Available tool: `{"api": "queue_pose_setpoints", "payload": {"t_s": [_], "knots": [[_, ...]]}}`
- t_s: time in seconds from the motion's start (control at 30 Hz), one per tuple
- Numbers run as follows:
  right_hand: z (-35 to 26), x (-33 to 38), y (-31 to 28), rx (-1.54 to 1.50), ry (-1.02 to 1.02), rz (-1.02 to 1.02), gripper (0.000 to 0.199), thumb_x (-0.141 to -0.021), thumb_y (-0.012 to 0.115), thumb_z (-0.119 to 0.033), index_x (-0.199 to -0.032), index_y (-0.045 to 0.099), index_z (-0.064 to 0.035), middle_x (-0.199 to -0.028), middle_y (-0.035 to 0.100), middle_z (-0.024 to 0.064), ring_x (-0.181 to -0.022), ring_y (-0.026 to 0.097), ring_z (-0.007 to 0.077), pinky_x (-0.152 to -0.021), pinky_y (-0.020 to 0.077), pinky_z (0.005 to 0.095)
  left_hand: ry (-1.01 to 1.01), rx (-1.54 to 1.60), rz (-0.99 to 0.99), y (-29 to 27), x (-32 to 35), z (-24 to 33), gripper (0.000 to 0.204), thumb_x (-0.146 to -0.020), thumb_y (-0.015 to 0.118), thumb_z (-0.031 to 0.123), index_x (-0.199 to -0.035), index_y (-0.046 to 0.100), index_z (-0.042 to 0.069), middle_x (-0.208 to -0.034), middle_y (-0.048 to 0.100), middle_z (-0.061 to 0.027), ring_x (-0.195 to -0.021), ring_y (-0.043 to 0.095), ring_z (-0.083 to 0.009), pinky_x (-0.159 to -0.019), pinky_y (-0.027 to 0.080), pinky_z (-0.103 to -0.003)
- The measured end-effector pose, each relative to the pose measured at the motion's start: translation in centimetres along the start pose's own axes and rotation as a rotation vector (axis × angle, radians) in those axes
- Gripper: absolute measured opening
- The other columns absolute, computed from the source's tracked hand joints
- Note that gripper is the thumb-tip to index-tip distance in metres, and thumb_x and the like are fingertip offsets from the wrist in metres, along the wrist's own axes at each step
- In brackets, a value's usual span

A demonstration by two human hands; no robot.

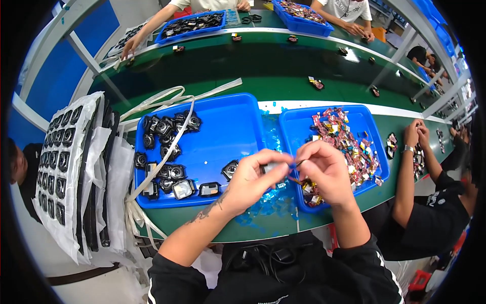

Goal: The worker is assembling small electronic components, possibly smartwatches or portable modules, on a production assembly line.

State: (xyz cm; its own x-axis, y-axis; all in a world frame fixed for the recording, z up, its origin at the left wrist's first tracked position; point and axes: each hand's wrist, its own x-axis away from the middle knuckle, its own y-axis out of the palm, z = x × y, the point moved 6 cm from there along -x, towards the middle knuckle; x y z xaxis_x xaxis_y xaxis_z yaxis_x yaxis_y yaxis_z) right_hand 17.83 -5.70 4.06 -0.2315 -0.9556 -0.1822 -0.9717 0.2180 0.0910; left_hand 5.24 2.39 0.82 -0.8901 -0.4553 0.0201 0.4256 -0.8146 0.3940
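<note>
My left hand (pixel 248 182) is closed around a small black watch case (pixel 270 167), which its fingers partly cover. Close beside it, my right hand (pixel 324 167) pinches something tiny by the watch case; a bit of blue shows between the two hands, but its kind is not clear. Under my left wrist lies a blue tray (pixel 223 126) with black watch cases (pixel 172 172) grouped along its left and near sides. A second blue tray (pixel 372 126), beneath my right hand, holds a heap of small red, yellow and white electronic parts (pixel 349 144).
Scraps of blue film (pixel 268 202) litter the green table between the trays. White strapping (pixel 169 147) crosses the left tray. Stacked sheets of watch cases (pixel 61 152) stand at left. A conveyor belt (pixel 202 61) carries parts beyond. Co-workers sit opposite; another's hands (pixel 416 134) work at right.
</note>
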Motion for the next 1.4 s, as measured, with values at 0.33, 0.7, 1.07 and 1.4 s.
{"api": "queue_pose_setpoints", "payload": {"t_s": [0.33,0.7,1.07,1.4], "knots": [[-2.2,-0.5,2.2,0.773,-0.219,0.137,0.014,-0.081,0.068,0.003,-0.094,0.069,-0.0001,-0.084,0.066,0.0116,-0.068,0.064,0.0226,-0.058,0.0505,0.0316,0.201,-0.083,0.123,-0.2,-0.2,0.0,0.060,-0.092,0.047,-0.006,-0.148,0.027,0.006,-0.127,0.053,-0.0108,-0.109,0.054,-0.0142,-0.092,0.045,-0.028],[-2.1,-0.9,2.7,0.864,-0.261,0.137,0.010,-0.079,0.069,0.001,-0.089,0.067,-0.0007,-0.079,0.067,0.0128,-0.069,0.065,0.0297,-0.060,0.0517,0.0367,0.098,0.072,0.061,0.0,-0.1,-1.3,0.040,-0.097,0.045,-0.004,-0.136,0.039,-0.002,-0.126,0.055,-0.0109,-0.116,0.055,-0.0156,-0.098,0.046,-0.030],[-2.2,-1.4,2.9,0.901,-0.255,0.099,0.008,-0.077,0.069,-0.001,-0.085,0.066,-0.0027,-0.076,0.064,0.0109,-0.072,0.064,0.0299,-0.063,0.0501,0.0393,0.103,0.022,0.037,0.2,-0.1,-1.4,0.043,-0.096,0.048,-0.002,-0.138,0.039,-0.003,-0.130,0.054,-0.0114,-0.119,0.053,-0.0160,-0.102,0.042,-0.030],[-3.0,-1.0,2.9,1.160,-0.321,0.137,0.020,-0.070,0.076,-0.004,-0.080,0.059,-0.0050,-0.068,0.056,0.0049,-0.064,0.055,0.0242,-0.058,0.0439,0.0345,0.095,0.040,0.045,0.7,0.0,-1.9,0.042,-0.097,0.045,-0.003,-0.138,0.036,-0.001,-0.126,0.055,-0.0134,-0.117,0.055,-0.0181,-0.100,0.045,-0.031]]}}
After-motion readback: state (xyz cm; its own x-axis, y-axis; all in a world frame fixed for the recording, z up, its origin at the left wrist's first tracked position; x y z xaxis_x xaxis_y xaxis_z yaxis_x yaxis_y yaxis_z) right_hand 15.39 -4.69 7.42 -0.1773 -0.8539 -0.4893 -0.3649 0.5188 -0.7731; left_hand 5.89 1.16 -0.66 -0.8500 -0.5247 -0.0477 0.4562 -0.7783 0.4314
